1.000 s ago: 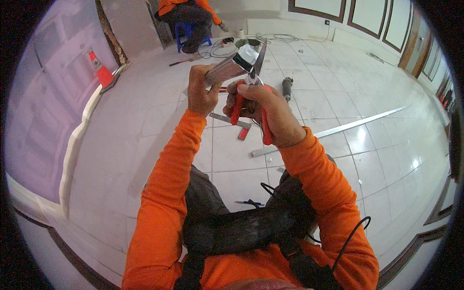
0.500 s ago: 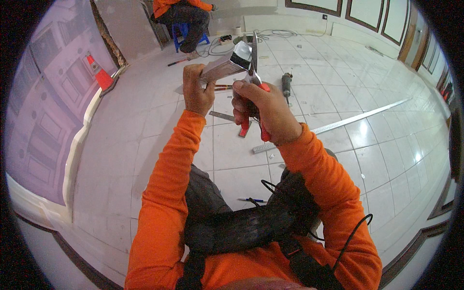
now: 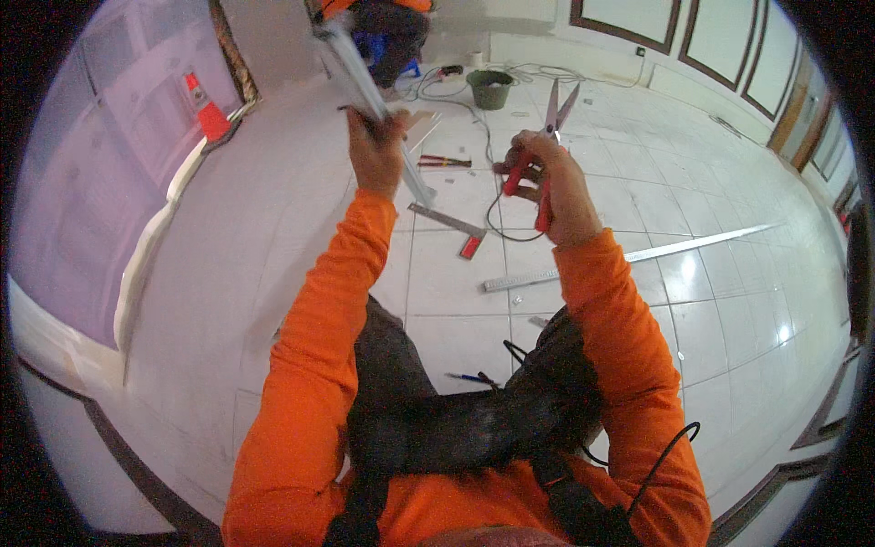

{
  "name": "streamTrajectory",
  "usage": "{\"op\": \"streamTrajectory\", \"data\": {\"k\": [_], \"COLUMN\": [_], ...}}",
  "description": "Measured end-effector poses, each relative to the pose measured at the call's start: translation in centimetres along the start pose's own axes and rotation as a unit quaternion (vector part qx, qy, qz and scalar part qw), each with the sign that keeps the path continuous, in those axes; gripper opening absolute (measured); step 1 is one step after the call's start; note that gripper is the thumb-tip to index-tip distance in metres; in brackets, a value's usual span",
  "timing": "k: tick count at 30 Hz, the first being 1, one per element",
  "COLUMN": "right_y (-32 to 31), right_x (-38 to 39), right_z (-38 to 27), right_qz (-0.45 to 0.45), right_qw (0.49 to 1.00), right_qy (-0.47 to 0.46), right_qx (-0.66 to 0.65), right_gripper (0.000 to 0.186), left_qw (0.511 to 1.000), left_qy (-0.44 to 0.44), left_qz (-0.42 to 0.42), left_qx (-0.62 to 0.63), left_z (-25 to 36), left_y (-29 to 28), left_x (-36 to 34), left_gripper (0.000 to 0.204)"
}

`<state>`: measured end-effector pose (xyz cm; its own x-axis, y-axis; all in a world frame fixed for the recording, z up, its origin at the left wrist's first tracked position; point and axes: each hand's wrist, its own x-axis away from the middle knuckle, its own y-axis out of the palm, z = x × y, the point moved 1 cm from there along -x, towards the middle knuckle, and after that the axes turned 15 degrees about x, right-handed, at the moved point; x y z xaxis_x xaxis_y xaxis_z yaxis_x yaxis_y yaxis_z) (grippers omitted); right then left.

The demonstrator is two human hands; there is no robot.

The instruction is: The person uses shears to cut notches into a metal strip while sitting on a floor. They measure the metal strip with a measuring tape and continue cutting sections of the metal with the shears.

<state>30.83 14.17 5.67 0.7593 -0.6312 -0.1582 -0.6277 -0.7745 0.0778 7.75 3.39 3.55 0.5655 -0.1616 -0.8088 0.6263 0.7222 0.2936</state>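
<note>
My left hand [image 3: 374,157] is closed around a thin silvery metal channel [image 3: 351,68], which slants from the upper left down toward the tiles. To its right, my right hand [image 3: 567,193] grips red-handled metal snips [image 3: 552,128]. Their blades are spread and point upward, apart from the channel. On the floor below the channel lies a try square [image 3: 447,220] with a red handle. Beyond it is a hand tool with red and yellow handles [image 3: 445,161], its exact kind unclear. A long perforated metal strip [image 3: 629,258] stretches away to the right.
A dark green bucket [image 3: 490,89] stands near the far wall among cables [image 3: 533,77]. Another person [image 3: 387,36] sits at the back on a blue stool. An orange cone [image 3: 208,114] is by the plastic-covered left wall. A blue pen [image 3: 469,376] lies near my legs.
The snips have come away from the channel's end and moved right, their blades now spread. My left hand has turned the channel so that it slants lengthwise, and the bucket shows fully.
</note>
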Motion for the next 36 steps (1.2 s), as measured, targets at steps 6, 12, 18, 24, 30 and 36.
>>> {"op": "streamTrajectory", "data": {"k": [6,12,18,24,30,36], "right_y": [0.0,0.3,1.0,3.5,4.3,4.8], "right_x": [-0.3,-1.0,-1.7,0.1,0.7,1.5], "right_z": [0.6,1.8,4.6,3.7,3.5,2.4], "right_qz": [0.011,0.021,0.004,-0.109,-0.169,-0.207], "right_qw": [0.985,0.932,0.854,0.952,0.96,0.96], "right_qy": [0.001,-0.033,-0.155,0.014,0.041,0.044], "right_qx": [0.173,0.361,0.497,0.284,0.221,0.181], "right_gripper": [0.031,0.035,0.043,0.032,0.039,0.04], "left_qw": [0.945,0.863,0.831,0.777,0.85,0.839], "left_qy": [-0.105,-0.132,-0.073,-0.127,-0.106,-0.177], "left_qz": [0.281,0.449,0.433,0.458,0.408,0.306], "left_qx": [0.131,0.191,0.342,0.413,0.315,0.414], "left_z": [3.6,1.6,0.8,0.5,0.8,1.7], "left_y": [-8.1,-15.2,-17.3,-17.5,-15.3,-7.0], "left_x": [-4.0,-5.6,-5.8,-5.9,-5.8,-3.9], "left_gripper": [0.031,0.039,0.042,0.045,0.041,0.037]}}
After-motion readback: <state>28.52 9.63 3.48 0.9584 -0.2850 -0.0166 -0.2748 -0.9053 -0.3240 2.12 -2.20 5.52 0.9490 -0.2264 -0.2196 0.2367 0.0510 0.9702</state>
